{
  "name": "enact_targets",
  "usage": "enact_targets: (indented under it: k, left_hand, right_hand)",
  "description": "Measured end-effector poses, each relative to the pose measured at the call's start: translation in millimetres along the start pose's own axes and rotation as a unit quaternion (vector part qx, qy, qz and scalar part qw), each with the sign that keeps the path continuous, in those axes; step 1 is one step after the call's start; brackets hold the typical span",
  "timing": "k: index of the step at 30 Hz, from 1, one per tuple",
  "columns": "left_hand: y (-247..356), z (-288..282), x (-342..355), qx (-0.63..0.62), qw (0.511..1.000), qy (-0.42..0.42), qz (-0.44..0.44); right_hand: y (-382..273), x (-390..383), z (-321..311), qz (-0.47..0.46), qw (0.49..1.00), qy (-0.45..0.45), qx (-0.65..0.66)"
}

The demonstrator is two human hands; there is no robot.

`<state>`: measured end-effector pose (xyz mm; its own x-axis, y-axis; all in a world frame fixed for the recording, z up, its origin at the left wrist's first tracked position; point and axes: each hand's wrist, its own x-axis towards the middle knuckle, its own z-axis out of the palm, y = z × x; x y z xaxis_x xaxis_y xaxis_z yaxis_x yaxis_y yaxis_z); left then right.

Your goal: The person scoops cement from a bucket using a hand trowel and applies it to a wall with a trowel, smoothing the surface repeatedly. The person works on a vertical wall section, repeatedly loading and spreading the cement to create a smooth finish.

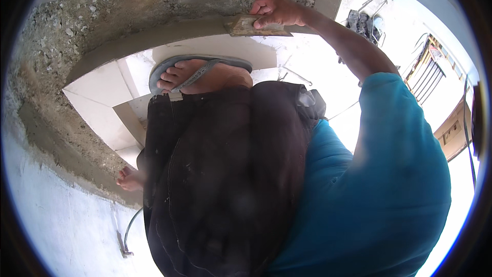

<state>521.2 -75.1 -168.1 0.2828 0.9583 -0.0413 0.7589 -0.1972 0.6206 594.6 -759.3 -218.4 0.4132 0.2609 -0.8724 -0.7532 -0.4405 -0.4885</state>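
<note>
My right hand (279,11) grips a small flat wooden board (260,25) by its upper edge, thumb on the near face. The board lies along a band of smooth grey mortar (169,33), just above a pale tile edge. At the left, beyond my dark-clad leg, my left hand (130,179) shows only in part. Its fingers look slightly bent and apart, with nothing visible in them, near the rough mortar strip beside the wall. The wrist and forearm are hidden behind the leg.
My sandalled foot (205,74) stands on pale tiles (100,95). Rough, gravelly mortar (77,25) spreads across the far left. A hose (132,225) comes off the white wall. At the right are a dark bundle on a metal frame (365,23) and a barred rack (428,79).
</note>
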Motion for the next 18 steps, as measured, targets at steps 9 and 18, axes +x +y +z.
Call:
enact_targets:
  k: [9, 18]
  left_hand:
    - [17.2, -3.6, -5.0, 0.054, 0.998, 0.005, 0.031]
    - [9.8, -5.5, 16.4, 0.07, 0.996, -0.036, 0.031]
  right_hand:
    - [-14.1, -13.4, -33.7, 0.066, 0.993, 0.1, 0.012]
    - [-7.8, 32.6, -11.5, 0.224, 0.967, 0.095, -0.077]
